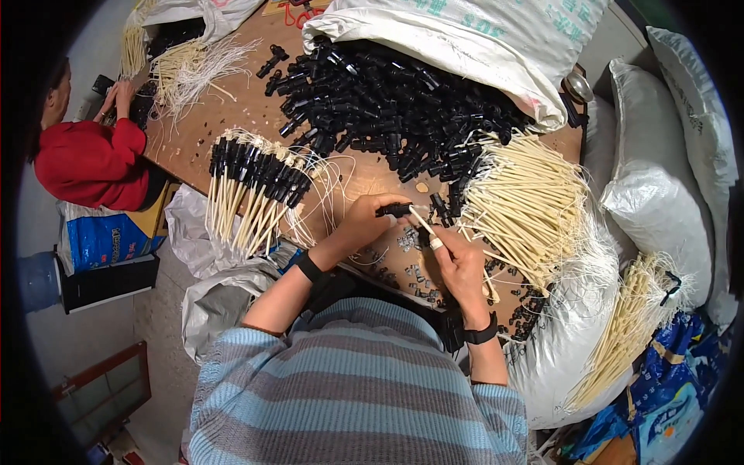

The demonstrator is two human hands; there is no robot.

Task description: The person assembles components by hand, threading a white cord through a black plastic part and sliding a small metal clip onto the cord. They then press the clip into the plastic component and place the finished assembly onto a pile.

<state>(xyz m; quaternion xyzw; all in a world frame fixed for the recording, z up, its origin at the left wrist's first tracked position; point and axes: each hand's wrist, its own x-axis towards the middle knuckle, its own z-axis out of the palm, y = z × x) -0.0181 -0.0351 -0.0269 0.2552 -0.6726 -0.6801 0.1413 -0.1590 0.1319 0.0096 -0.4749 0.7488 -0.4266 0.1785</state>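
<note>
1. Co-worker in red sleeve (128,139), upper left of frame: both hands together at the table edge.
2. Cream rods with black fittings (260,182), left of centre: ranked side by side, fitting ends uppermost, seemingly to stay orderly.
3. Left hand (363,225), centre: fingers closed on one black plastic fitting (394,210), held crosswise, its end towards the rod, apparently for steadiness.
4. Black fittings heap (387,101), upper centre: spilling from a white woven sack (465,39), presumably for easy reach.
5. Right hand (461,263), right of centre: pinching a cream rod (421,220), tip at the fitting; insertion cannot be told.
6. Loose cream rods (527,201), right: fanned, probably for picking singly.
</note>
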